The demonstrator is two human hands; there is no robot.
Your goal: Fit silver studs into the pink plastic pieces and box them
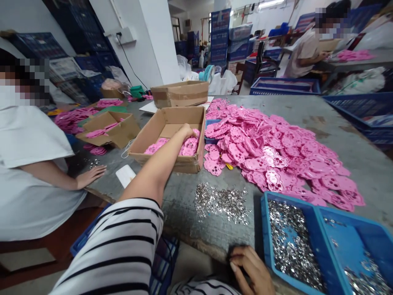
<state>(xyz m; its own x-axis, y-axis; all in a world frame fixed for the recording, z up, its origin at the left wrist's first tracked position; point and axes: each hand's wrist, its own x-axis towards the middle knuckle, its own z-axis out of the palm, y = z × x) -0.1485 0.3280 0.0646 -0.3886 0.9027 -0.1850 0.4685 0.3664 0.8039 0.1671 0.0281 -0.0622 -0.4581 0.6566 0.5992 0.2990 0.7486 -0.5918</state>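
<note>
My left hand (186,131) reaches into an open cardboard box (198,164), its fingers bent against a pink plastic piece (195,132) at the right inside wall. The fingertips are partly hidden. More flat pink bear-shaped pieces (189,146) with small holes lie in the box, on both sides of my forearm. By the table's front edge, my right hand (252,270) rests with loosely curved fingers and nothing seen in it. It is beside a blue divided tray (264,229) of small shiny metal parts (291,246). Similar loose metal parts (221,203) are spread on the table.
A large heap of pink pieces (276,155) covers the table's (362,151) middle right. Another cardboard box (181,94) stands behind. At left, a co-worker's hand (91,177) rests near a smaller box (123,131). Another person (307,51) sits at the back right. Blue crates (285,87) stand beyond.
</note>
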